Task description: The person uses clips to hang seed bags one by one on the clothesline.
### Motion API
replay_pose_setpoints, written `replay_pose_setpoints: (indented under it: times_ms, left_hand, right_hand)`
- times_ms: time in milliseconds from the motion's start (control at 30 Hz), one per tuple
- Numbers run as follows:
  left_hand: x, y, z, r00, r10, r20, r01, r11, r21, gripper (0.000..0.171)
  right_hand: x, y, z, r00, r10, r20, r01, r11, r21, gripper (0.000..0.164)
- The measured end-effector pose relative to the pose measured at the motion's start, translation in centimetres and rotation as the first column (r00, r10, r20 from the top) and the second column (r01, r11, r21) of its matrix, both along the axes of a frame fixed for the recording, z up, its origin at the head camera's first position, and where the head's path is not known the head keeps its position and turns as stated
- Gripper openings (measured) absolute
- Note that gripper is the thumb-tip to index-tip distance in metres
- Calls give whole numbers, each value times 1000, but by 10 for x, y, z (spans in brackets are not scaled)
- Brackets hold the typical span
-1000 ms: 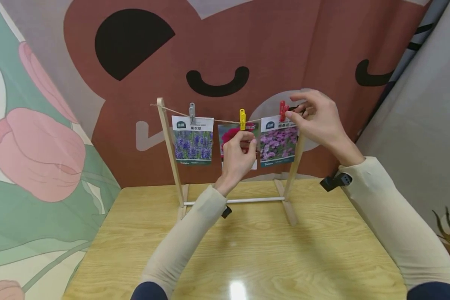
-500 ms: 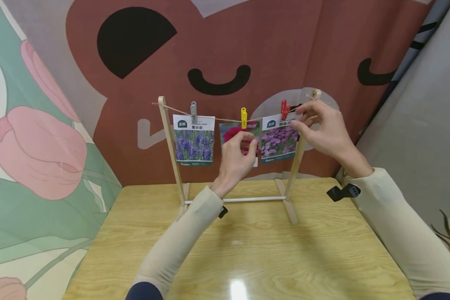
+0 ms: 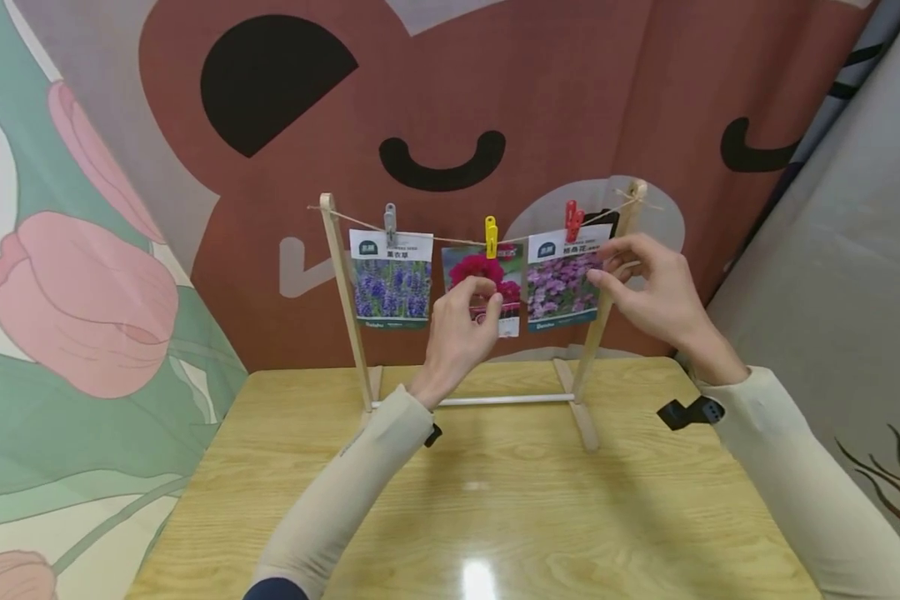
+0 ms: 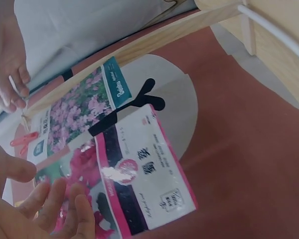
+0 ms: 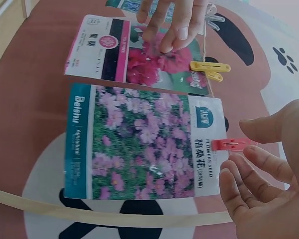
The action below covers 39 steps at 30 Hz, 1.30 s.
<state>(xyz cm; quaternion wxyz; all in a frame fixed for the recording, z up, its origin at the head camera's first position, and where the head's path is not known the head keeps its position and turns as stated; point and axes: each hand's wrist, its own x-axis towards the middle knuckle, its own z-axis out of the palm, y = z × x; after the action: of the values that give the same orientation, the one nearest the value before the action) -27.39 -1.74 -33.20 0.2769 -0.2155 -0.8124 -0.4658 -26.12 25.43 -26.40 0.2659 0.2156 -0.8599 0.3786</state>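
Three flower seed packets hang from a twine line [image 3: 450, 241]: a purple-flowered packet [image 3: 392, 287] under a grey clothespin [image 3: 390, 225], a red-flowered packet [image 3: 478, 267] under a yellow clothespin [image 3: 491, 237], and a pink-flowered packet [image 3: 558, 292] under a red clothespin [image 3: 573, 221]. My left hand [image 3: 459, 329], fingers loosely bent and holding nothing, is in front of the red-flowered packet and covers part of it. My right hand [image 3: 656, 287] is beside the upper right edge of the pink-flowered packet. In the right wrist view its thumb and fingers stand apart around the red clothespin [image 5: 231, 144], gripping nothing.
The line runs between two wooden posts, the left post [image 3: 348, 308] and the right post [image 3: 592, 350]. A white rod [image 3: 506, 400] joins them low down. The stand rests on a wood-grain table [image 3: 495, 508], with a printed curtain [image 3: 285, 200] behind.
My right hand has come off the red clothespin and moved down and right. My left hand has drifted slightly left and down. The packets still hang from the line.
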Motion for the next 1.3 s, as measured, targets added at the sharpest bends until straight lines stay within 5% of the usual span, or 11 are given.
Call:
replay_pose_setpoints:
  times_ms: [767,1300]
  left_hand:
    - [19,-28,-27,997,-35,64,45,986,-161,33]
    - [45,-58,-44,996,81,22,-66,917,-393,59]
  right_hand:
    - [25,15,-56,998,15,-66,-12,999,38,35]
    - [33,25,-92,999,-6,38,4,999,38,50]
